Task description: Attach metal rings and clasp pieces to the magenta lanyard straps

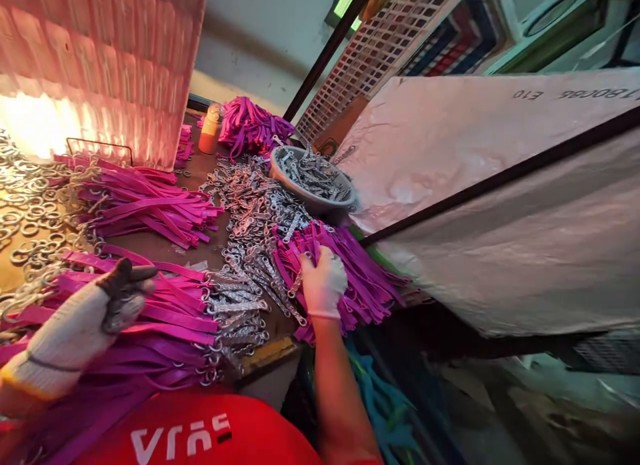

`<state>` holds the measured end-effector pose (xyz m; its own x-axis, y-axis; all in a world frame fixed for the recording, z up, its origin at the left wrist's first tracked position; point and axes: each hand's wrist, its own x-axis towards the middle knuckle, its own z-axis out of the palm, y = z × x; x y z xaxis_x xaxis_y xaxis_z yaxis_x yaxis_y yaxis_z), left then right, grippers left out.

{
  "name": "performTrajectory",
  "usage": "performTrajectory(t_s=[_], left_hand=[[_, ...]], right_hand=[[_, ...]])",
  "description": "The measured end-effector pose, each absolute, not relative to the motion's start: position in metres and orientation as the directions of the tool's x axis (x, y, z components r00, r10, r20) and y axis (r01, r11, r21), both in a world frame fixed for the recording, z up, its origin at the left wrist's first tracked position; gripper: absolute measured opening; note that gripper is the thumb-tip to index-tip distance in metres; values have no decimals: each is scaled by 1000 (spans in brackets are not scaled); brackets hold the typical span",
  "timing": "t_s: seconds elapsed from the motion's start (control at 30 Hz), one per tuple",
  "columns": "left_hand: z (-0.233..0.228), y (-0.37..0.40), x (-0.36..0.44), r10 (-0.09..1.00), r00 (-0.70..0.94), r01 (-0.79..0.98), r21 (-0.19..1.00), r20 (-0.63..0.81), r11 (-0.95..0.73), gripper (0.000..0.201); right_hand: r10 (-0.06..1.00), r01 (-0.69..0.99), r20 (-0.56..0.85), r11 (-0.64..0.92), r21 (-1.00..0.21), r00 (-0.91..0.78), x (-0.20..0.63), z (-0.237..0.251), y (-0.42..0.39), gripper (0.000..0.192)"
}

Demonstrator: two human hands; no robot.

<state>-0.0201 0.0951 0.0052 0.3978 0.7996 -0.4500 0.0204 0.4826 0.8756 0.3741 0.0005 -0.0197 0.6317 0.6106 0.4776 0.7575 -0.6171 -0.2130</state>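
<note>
Two gloved hands, left hand [75, 331], right hand [324, 281], one grey bowl [313, 178], one orange bottle [209, 129], four purple strap piles [150, 208], uncounted metal clips [250, 205].

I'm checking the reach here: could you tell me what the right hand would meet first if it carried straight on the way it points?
Probably the purple straps under its fingertips; the right hand already rests on them.

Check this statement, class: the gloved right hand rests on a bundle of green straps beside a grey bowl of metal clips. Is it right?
Not quite. In the head view, the right hand rests on purple straps, not green ones. The grey bowl of metal clips is indeed beside them.
</note>
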Motion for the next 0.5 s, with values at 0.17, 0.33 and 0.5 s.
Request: performTrajectory(t_s=[0.17, 0.33, 0.5], left_hand=[[23, 80, 8, 558, 592, -272, 507, -582, 818, 36], [16, 64, 5, 641, 581, -176, 692, -501, 700, 36], [6, 56, 0, 789, 469, -12, 890, -398, 456, 35]], right_hand=[[602, 754, 455, -528, -391, 657, 412, -57, 16, 24], [528, 742, 551, -267, -615, 646, 366, -51, 19, 24], [900, 460, 279, 102, -882, 336, 265, -12, 17, 17]])
